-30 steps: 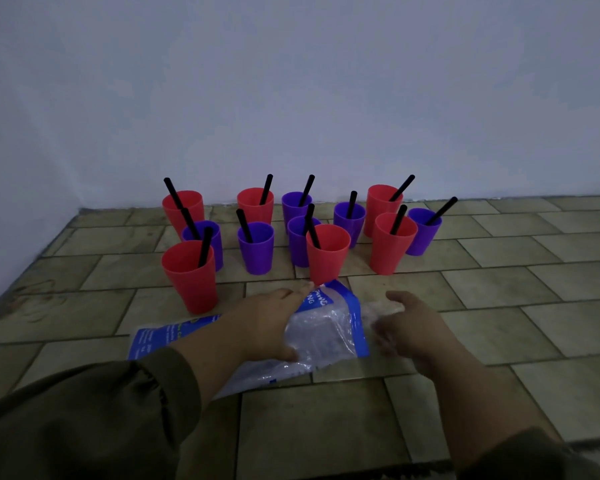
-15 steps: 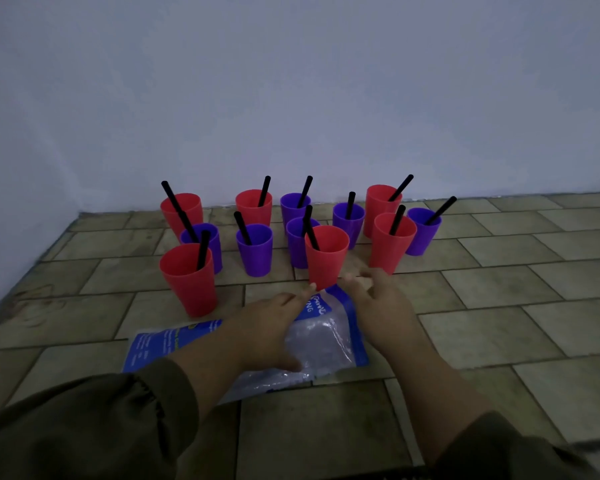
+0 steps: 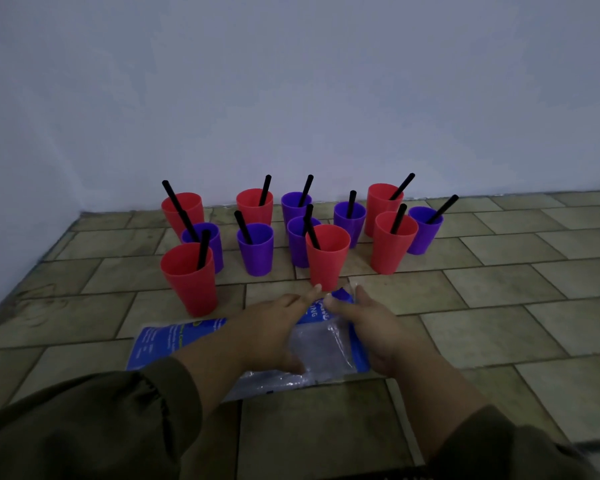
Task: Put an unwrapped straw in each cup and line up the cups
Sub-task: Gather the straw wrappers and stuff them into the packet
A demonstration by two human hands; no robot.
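So just the head cam here, looking down at a tiled floor [image 3: 499,289] that runs up to a plain pale wall [image 3: 291,98]. There's a loose bunch of twelve cups near the wall, six red cups [image 3: 254,207] and six purple cups [image 3: 256,254], and every one has a black straw [image 3: 265,190] leaning in it. They're more of a scattered cluster than a row, roughly three uneven ranks. The front-left red cup [image 3: 189,285] stands closest to the camera on that side, and the front-centre red cup [image 3: 327,261] sits just ahead of the hands. Lying flat on the tiles right in front of the cups is a plastic bag [image 3: 323,344], clear in the middle with blue printed ends. The left hand [image 3: 267,330] rests on top of it, fingers pretty much straight and only slightly spread. The index tip reaches right up to the foot of the front-centre red cup, though I honestly can't tell if it touches. The right hand [image 3: 373,329] is at the bag's right edge, and it looks like thumb and forefinger are pinching the blue corner, which is lifted a bit off the floor. Its other fingers are hidden under the hand. Dark olive sleeves [image 3: 84,427] cover both forearms at the bottom of the shot.
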